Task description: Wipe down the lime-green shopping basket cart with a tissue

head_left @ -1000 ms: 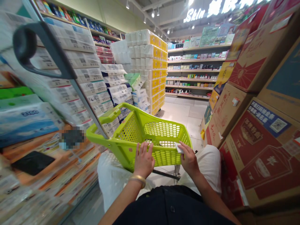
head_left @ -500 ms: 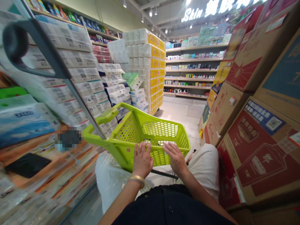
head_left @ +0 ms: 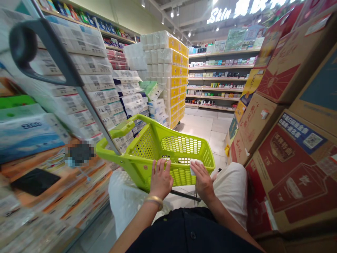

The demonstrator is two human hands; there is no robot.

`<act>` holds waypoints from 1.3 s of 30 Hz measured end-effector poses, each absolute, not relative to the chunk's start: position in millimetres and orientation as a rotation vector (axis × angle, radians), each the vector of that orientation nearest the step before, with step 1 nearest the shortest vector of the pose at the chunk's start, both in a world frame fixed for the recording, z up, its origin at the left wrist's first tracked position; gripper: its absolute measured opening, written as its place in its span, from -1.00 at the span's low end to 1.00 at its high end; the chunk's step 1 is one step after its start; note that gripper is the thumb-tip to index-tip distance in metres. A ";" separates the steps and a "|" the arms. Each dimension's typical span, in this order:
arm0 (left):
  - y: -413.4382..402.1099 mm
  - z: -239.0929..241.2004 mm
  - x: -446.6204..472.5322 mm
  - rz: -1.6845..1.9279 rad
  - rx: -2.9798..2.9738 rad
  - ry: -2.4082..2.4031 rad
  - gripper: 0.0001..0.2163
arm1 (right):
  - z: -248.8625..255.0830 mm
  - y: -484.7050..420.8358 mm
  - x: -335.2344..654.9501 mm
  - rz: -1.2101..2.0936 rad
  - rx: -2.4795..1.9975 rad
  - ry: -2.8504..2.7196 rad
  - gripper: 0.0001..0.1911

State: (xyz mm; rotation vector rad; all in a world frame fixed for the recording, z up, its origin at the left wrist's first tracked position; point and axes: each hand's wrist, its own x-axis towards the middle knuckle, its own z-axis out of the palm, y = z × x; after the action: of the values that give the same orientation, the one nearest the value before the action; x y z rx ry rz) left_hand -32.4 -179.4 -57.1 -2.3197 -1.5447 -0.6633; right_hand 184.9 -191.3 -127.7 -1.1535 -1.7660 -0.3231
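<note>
a dark shirt (head_left: 192,228) is filling the bottom edge, with pale trousers (head_left: 233,193) spreading to either side. a gold bangle (head_left: 154,200) is circling the left wrist. the left hand (head_left: 161,178) is lying nearly flat, fingers straight and close together, tips resting over the near rim of the green basket (head_left: 137,160); it is holding no loose thing that shows, and its thumb is staying out of view. the right hand (head_left: 202,175) is angling inward, fingers together, holding a white wipe (head_left: 192,171) against that same rim; the fingers are covering much of the wipe.

the basket is sitting between the knees, its open top facing up. its pole (head_left: 100,121) is slanting up and left to a grey handle (head_left: 59,59), both blocking part of the white packs (head_left: 98,81) behind. to the left, a black slab (head_left: 36,181) is lying on orange packs (head_left: 65,175), near a pixelated patch. to the right, printed cartons (head_left: 297,175) are towering close by, narrowing the way.

farther on, a white-and-yellow stack (head_left: 177,80) is rising beside the pale floor (head_left: 201,123). beyond, stocked shelves (head_left: 216,79) are running across the back, and a lit sign (head_left: 242,8) is glowing above.
</note>
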 end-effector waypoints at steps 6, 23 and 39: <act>-178.1 -58.0 -32.9 -0.655 -2.325 -1.535 -0.46 | -140.2 -191.3 232.1 -0.381 -1.344 -1.466 -0.43; -178.1 -57.1 -30.9 -0.648 -2.325 -1.553 -0.46 | -137.0 -190.3 213.5 -0.353 -1.288 -1.506 -0.44; -177.4 -57.4 -30.2 -0.646 -2.320 -1.560 -0.43 | -132.3 -188.4 195.3 -0.337 -1.248 -1.522 -0.45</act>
State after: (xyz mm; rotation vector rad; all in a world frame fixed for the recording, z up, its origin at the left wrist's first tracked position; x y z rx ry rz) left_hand -30.2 -177.4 -57.4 -2.3204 -1.5598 -0.6462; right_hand 195.3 -188.4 -132.3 -1.2477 -1.5216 -0.3367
